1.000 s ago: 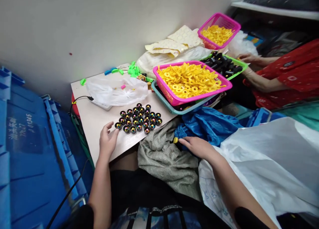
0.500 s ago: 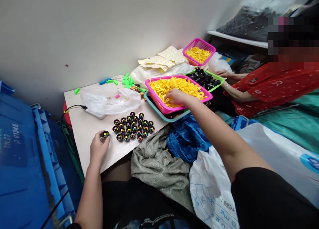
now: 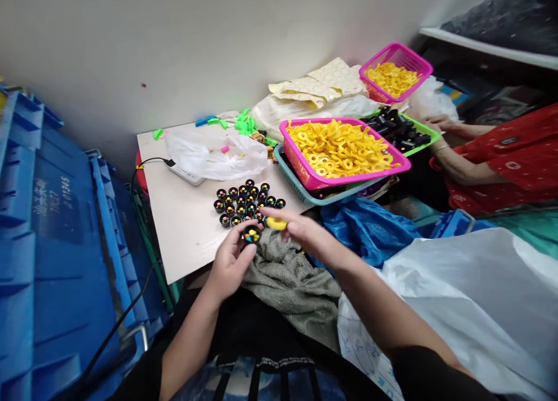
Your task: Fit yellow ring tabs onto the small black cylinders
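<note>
My left hand [image 3: 231, 258] grips a small round black cup [image 3: 251, 235] with coloured beads inside, its opening tilted up towards me. Just to the right, my right hand [image 3: 307, 233] pinches a yellow ring-shaped plastic piece [image 3: 276, 222], held close to the cup but apart from it. Behind both hands, several similar black cups [image 3: 241, 200] with coloured beads stand grouped on the white table [image 3: 183, 232]. A pink basket [image 3: 300, 167] heaped with yellow plastic pieces [image 3: 340, 148] stands to the right, on top of a teal basket [image 3: 291, 179].
A green tray [image 3: 429, 135] of black parts and another pink basket [image 3: 383, 96] lie further right, near a co-worker's arms [image 3: 462, 163]. A plastic bag [image 3: 218, 157] covers part of the table. Blue crates [image 3: 65, 244] line the left; sacks [image 3: 288, 279] hang at the table's front.
My right hand has left the pink basket with a yellow piece and come over to my left hand. The left hand has brought its cup rightward and nearer. The view has shifted.
</note>
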Action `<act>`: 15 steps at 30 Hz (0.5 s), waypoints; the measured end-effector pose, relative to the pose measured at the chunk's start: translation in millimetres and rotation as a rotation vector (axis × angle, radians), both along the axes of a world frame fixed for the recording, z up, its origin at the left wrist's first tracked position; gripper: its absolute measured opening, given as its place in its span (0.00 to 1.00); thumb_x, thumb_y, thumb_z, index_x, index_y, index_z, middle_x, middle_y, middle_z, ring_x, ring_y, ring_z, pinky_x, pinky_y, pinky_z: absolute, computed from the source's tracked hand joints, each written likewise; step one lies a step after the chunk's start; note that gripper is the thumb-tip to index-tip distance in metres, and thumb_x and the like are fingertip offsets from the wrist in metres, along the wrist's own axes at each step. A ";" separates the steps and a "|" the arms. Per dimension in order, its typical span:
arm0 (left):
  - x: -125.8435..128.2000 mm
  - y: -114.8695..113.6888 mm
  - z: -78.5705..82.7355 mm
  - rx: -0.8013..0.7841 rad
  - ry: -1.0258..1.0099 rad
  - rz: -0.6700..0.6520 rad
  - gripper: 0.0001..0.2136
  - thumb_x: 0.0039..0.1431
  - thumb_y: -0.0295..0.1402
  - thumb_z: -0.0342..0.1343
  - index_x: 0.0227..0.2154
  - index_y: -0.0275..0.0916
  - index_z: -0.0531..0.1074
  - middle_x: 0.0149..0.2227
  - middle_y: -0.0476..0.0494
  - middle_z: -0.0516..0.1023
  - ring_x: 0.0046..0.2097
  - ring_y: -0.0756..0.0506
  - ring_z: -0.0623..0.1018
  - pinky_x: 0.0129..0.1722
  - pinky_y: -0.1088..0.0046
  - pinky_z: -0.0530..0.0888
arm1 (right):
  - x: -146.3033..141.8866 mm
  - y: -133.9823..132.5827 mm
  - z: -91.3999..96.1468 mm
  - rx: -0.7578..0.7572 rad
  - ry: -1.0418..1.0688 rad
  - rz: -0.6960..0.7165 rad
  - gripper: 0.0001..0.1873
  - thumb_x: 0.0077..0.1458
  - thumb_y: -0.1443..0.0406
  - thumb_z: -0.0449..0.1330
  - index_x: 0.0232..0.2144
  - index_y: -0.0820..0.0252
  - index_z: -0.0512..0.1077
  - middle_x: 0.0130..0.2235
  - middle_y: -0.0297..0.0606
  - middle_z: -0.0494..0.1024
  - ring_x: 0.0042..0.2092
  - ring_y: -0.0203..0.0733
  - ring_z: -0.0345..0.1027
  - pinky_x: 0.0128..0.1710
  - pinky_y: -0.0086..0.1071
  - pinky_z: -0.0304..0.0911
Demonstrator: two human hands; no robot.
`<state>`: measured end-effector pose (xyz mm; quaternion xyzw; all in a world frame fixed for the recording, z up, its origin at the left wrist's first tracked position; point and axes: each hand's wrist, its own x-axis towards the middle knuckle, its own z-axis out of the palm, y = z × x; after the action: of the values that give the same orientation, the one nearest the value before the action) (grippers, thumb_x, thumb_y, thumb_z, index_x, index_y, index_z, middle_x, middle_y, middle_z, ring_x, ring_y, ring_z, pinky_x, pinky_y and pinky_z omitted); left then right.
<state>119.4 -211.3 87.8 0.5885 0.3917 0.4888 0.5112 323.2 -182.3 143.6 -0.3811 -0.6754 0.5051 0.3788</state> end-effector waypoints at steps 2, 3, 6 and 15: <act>6.6 -6.3 -1.2 0.055 0.048 -0.020 0.19 0.65 0.39 0.50 0.57 0.41 0.64 0.57 0.39 0.69 0.58 0.42 0.71 0.58 0.64 0.67 | -15.9 -16.7 -12.2 -0.103 0.106 -0.001 0.21 0.63 0.54 0.52 0.53 0.56 0.72 0.45 0.40 0.75 0.39 0.38 0.68 0.40 0.34 0.68; 8.0 -8.3 -2.3 0.093 0.081 -0.011 0.19 0.66 0.38 0.48 0.57 0.42 0.62 0.57 0.39 0.69 0.58 0.42 0.70 0.59 0.64 0.66 | -21.3 -20.9 -18.2 -0.154 0.167 -0.030 0.21 0.62 0.54 0.54 0.53 0.55 0.71 0.42 0.39 0.75 0.37 0.37 0.68 0.38 0.33 0.68; 8.9 -10.9 -3.8 0.252 0.182 -0.005 0.18 0.67 0.37 0.45 0.58 0.42 0.61 0.56 0.39 0.68 0.57 0.43 0.69 0.58 0.63 0.66 | -31.0 -24.6 -30.9 -0.345 0.365 -0.094 0.19 0.55 0.56 0.64 0.47 0.53 0.69 0.28 0.28 0.71 0.27 0.33 0.66 0.27 0.27 0.67; 12.2 -10.6 8.4 0.473 0.326 0.036 0.16 0.67 0.37 0.43 0.55 0.39 0.61 0.51 0.38 0.69 0.52 0.43 0.70 0.53 0.64 0.68 | -42.9 -32.0 -33.5 -0.484 0.525 -0.182 0.22 0.49 0.57 0.68 0.42 0.54 0.64 0.21 0.22 0.67 0.20 0.29 0.60 0.19 0.22 0.61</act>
<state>131.6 -221.9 96.3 0.7551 0.3543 0.4746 0.2810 280.3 -214.4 110.1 -0.3755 -0.3795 0.6950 0.4817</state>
